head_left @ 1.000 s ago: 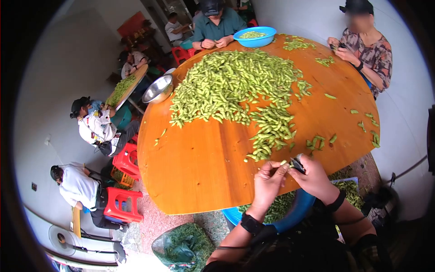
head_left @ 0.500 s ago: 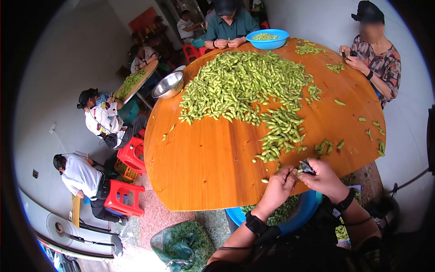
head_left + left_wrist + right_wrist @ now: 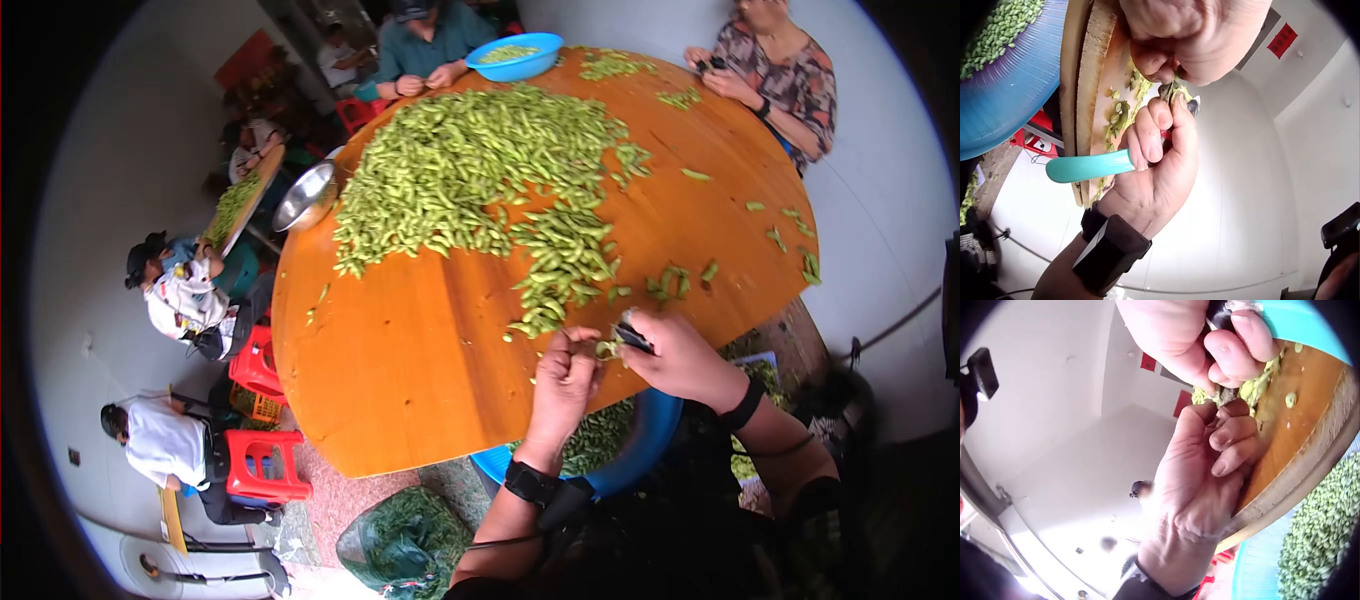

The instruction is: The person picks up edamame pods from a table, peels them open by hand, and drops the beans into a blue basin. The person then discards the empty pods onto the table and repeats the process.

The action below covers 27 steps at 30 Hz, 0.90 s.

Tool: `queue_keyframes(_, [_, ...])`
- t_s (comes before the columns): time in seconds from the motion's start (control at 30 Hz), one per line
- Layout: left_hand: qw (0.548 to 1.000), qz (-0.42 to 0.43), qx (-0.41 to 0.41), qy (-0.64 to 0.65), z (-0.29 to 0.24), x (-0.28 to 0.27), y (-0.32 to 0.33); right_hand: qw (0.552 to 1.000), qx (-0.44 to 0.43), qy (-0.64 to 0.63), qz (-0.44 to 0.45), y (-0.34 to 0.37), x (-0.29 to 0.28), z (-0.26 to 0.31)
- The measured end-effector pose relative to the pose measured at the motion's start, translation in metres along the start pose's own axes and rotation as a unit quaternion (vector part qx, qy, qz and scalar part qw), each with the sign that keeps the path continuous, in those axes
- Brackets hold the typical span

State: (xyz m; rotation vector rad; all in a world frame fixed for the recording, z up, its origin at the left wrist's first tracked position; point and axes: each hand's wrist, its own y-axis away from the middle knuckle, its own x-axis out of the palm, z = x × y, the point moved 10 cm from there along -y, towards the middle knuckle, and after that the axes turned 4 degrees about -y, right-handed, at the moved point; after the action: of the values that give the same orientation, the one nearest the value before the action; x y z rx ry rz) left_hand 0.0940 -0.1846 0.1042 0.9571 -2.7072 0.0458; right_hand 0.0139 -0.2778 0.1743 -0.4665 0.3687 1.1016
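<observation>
Over the table's near edge, the left hand (image 3: 565,385) pinches a green pod (image 3: 607,349) with its fingertips. Beside it, the right hand (image 3: 685,362) grips a dark-ended tool (image 3: 634,338). The tool's turquoise handle (image 3: 1090,165) sticks out of the right fist in the left wrist view. Both hands' fingertips meet around the pod piece in the right wrist view, where the left hand (image 3: 1204,475) is below and the right hand (image 3: 1169,331) above. The tool's working end is mostly hidden by fingers.
A large pile of pods (image 3: 470,170) covers the wooden table (image 3: 400,380). Below its edge is a blue basin (image 3: 650,440) of shelled beans (image 3: 1000,31). A steel bowl (image 3: 305,196), a blue bowl (image 3: 515,68), a net bag (image 3: 405,540), red stools (image 3: 265,465) and several people are around.
The head view shifts, moving the table and people first right, then left and up. The hands, close together half a second ago, are slightly apart, with the pod piece showing between them.
</observation>
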Motion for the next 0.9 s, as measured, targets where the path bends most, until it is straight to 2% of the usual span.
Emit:
queue_keyframes(0.07, [0.999,-0.005,-0.019,0.028,0.003,0.0,0.0,1.0,-0.009,0.006,-0.02,0.002,0.002,0.001])
queue_keyframes(0.13, [0.999,0.006,-0.009,0.052,0.004,-0.001,-0.001,0.997,-0.063,-0.014,-0.042,0.002,0.004,0.011])
queue_keyframes(0.27, [0.999,-0.005,-0.01,0.049,0.001,-0.002,-0.003,0.995,-0.094,0.008,-0.029,0.002,0.009,0.014])
queue_keyframes(0.37, [0.998,0.017,-0.009,0.061,0.006,0.0,-0.002,0.991,-0.121,0.014,-0.052,0.004,0.008,0.021])
queue_keyframes(0.53, [0.999,0.032,0.007,-0.007,0.003,0.004,0.0,0.985,-0.134,0.085,-0.072,0.009,0.01,0.023])
queue_keyframes(0.6, [0.999,0.038,0.013,-0.027,0.002,0.006,0.001,0.983,-0.095,0.143,-0.073,0.013,0.016,0.015])
queue_keyframes(0.77, [0.994,0.051,0.01,-0.093,0.001,0.01,0.0,0.98,-0.095,0.13,-0.115,0.015,0.014,0.009])
queue_keyframes(0.83, [0.988,0.055,0.024,-0.14,-0.002,0.011,0.001,0.983,-0.131,0.039,-0.12,0.013,0.009,0.015])
queue_keyframes(0.87, [0.988,0.056,0.024,-0.14,-0.001,0.012,0.002,0.983,-0.13,0.039,-0.121,0.014,0.007,0.014])
queue_keyframes(0.9, [0.988,0.058,0.032,-0.142,-0.003,0.014,0.003,0.986,-0.123,0.08,-0.082,0.014,0.011,0.011])
